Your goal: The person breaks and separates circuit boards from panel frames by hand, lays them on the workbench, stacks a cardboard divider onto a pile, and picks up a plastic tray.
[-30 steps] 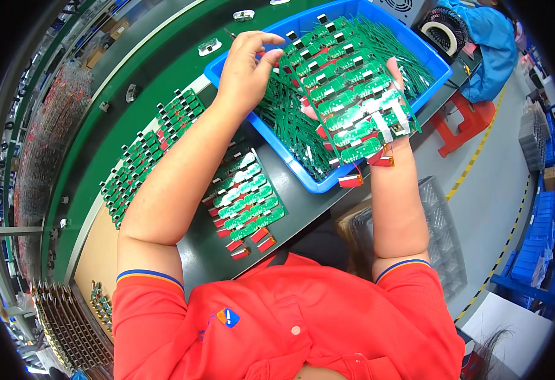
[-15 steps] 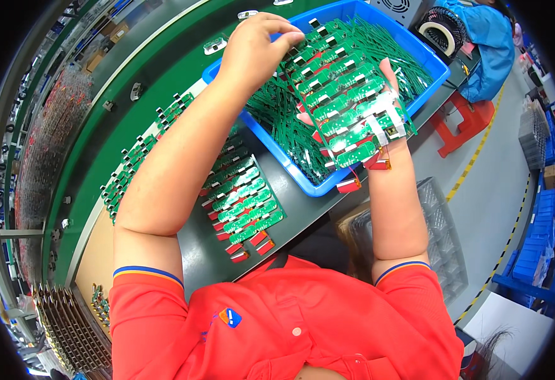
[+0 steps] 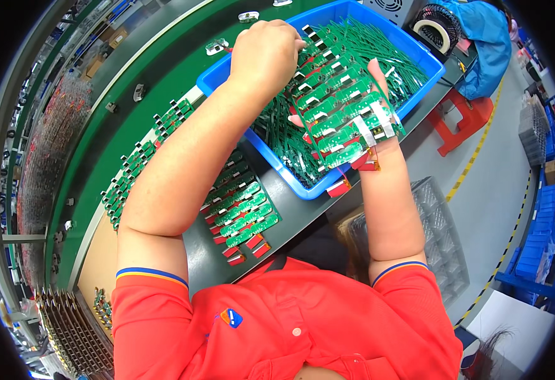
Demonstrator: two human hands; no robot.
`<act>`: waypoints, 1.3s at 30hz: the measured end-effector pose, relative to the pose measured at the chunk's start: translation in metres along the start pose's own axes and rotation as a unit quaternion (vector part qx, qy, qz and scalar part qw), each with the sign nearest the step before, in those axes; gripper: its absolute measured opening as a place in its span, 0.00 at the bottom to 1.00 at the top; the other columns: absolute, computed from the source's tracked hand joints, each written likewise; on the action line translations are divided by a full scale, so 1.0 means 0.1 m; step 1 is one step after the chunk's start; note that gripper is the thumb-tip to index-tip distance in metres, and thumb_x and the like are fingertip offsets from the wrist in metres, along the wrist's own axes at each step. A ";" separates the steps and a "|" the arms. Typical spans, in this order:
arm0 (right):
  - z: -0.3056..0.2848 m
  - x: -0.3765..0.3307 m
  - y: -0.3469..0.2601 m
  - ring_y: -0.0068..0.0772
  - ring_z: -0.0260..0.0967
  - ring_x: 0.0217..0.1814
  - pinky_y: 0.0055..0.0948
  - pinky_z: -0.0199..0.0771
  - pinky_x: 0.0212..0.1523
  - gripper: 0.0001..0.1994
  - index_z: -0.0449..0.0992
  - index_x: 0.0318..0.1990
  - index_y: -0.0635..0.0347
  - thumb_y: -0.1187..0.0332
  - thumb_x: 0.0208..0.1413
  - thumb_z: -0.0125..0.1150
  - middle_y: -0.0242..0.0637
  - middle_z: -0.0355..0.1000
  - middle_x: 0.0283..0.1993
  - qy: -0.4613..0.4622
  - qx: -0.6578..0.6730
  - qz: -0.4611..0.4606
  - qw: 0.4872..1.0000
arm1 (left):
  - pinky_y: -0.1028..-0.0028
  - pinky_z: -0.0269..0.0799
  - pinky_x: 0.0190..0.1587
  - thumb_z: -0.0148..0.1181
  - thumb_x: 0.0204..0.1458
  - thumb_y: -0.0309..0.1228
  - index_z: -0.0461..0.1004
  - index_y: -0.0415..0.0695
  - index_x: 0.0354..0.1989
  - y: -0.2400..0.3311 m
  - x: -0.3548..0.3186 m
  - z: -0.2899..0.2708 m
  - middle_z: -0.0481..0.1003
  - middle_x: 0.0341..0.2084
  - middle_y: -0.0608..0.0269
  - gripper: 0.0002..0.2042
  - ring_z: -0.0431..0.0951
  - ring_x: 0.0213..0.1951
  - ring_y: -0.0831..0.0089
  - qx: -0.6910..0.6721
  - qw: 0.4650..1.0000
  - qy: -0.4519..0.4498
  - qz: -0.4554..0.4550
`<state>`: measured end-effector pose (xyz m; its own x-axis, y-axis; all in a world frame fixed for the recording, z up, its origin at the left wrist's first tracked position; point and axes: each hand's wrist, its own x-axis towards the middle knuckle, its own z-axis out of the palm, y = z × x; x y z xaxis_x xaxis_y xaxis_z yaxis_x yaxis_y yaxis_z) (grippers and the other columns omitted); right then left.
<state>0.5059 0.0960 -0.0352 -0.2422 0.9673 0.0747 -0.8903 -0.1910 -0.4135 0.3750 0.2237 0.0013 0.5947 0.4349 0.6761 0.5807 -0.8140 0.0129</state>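
Observation:
Over a blue bin, a panel of joined green circuit boards lies tilted on my right hand. That hand grips it from below. Its thumb shows along the panel's right edge, a fingertip peeks out at the left edge, and the palm is hidden. My left hand is closed at the panel's far left corner, fingertips pinched against the edge; the exact grip is partly hidden. Red-wrapped parts on thin wires hang from the panel's near end, and white tape strips cross its boards.
The blue bin holds many thin green strips. More board panels lie on the dark table beside my left forearm, with others beyond it. A green belt carries small white parts. A red stool stands to the right.
My left hand has shifted slightly right and nearer, its wrist turned so the knuckles face up more. The panel and my right hand have moved a little left.

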 end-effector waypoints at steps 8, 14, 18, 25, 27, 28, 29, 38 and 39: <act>-0.01 -0.03 0.02 0.54 0.69 0.49 0.62 0.68 0.49 0.36 0.62 0.58 0.60 0.37 0.56 0.38 0.48 0.67 0.54 -0.003 0.034 -0.019 0.999 | 0.62 0.70 0.41 0.61 0.45 0.34 0.81 0.46 0.25 0.14 -0.12 -0.12 0.78 0.36 0.64 0.06 0.75 0.39 0.61 -0.109 0.993 0.014 -0.034; 0.06 -0.03 0.05 0.52 0.68 0.50 0.62 0.67 0.50 0.36 0.62 0.58 0.59 0.37 0.56 0.37 0.47 0.67 0.55 0.009 0.016 -0.027 0.999 | 0.62 0.69 0.42 0.61 0.45 0.35 0.81 0.47 0.26 0.18 -0.11 -0.11 0.78 0.36 0.66 0.07 0.75 0.40 0.62 -0.084 0.996 -0.019 -0.034; 0.02 -0.01 0.03 0.52 0.67 0.53 0.60 0.67 0.51 0.36 0.61 0.59 0.59 0.37 0.56 0.37 0.48 0.65 0.57 0.000 0.005 -0.025 1.000 | 0.63 0.70 0.41 0.60 0.45 0.34 0.80 0.46 0.26 0.17 -0.14 -0.11 0.78 0.34 0.66 0.06 0.75 0.39 0.63 -0.076 0.996 0.048 -0.013; 0.02 -0.04 0.02 0.52 0.66 0.54 0.58 0.66 0.53 0.36 0.60 0.59 0.60 0.38 0.56 0.37 0.50 0.65 0.57 0.013 -0.023 -0.027 0.999 | 0.64 0.70 0.40 0.60 0.45 0.31 0.79 0.44 0.25 0.30 -0.19 -0.16 0.77 0.32 0.64 0.05 0.76 0.37 0.62 -0.137 0.990 -0.025 -0.027; 0.15 -0.04 0.07 0.44 0.74 0.42 0.47 0.78 0.39 0.33 0.69 0.52 0.58 0.38 0.56 0.40 0.44 0.73 0.46 0.074 -0.001 -0.053 0.996 | 0.64 0.70 0.40 0.61 0.44 0.32 0.80 0.45 0.26 0.29 -0.19 -0.13 0.78 0.32 0.64 0.05 0.76 0.37 0.61 -0.118 0.993 -0.012 -0.021; 0.15 -0.03 0.08 0.44 0.74 0.42 0.47 0.78 0.39 0.33 0.69 0.52 0.58 0.38 0.56 0.40 0.44 0.73 0.46 0.074 0.000 -0.053 0.996 | 0.64 0.70 0.40 0.61 0.44 0.32 0.80 0.45 0.26 0.28 -0.20 -0.12 0.78 0.32 0.64 0.05 0.76 0.37 0.61 -0.118 0.993 -0.012 -0.022; 0.15 -0.03 0.09 0.44 0.74 0.42 0.47 0.78 0.40 0.32 0.69 0.52 0.59 0.38 0.56 0.40 0.44 0.73 0.45 0.070 0.006 -0.060 0.996 | 0.65 0.70 0.40 0.61 0.44 0.32 0.80 0.45 0.26 0.30 -0.22 -0.13 0.78 0.32 0.64 0.05 0.76 0.37 0.62 -0.127 0.991 0.004 -0.035; 0.12 -0.03 0.07 0.42 0.73 0.41 0.41 0.75 0.43 0.29 0.70 0.49 0.60 0.41 0.57 0.42 0.43 0.73 0.44 0.076 0.041 -0.083 0.993 | 0.68 0.71 0.41 0.60 0.46 0.30 0.79 0.41 0.28 0.44 -0.26 -0.24 0.78 0.36 0.63 0.06 0.76 0.39 0.63 -0.139 0.989 -0.043 -0.021; 0.12 -0.03 0.07 0.41 0.73 0.41 0.40 0.75 0.43 0.29 0.71 0.49 0.60 0.41 0.57 0.42 0.43 0.73 0.44 0.091 0.035 -0.086 0.992 | 0.68 0.71 0.41 0.61 0.46 0.30 0.79 0.41 0.28 0.44 -0.26 -0.23 0.77 0.36 0.63 0.06 0.76 0.39 0.63 -0.142 0.989 -0.032 -0.014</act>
<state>0.4953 0.0895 -0.0272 -0.0171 0.9994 -0.0287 -0.9385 -0.0259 -0.3442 0.3720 0.1680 0.0015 0.6201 0.4752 0.6242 0.4240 -0.8725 0.2431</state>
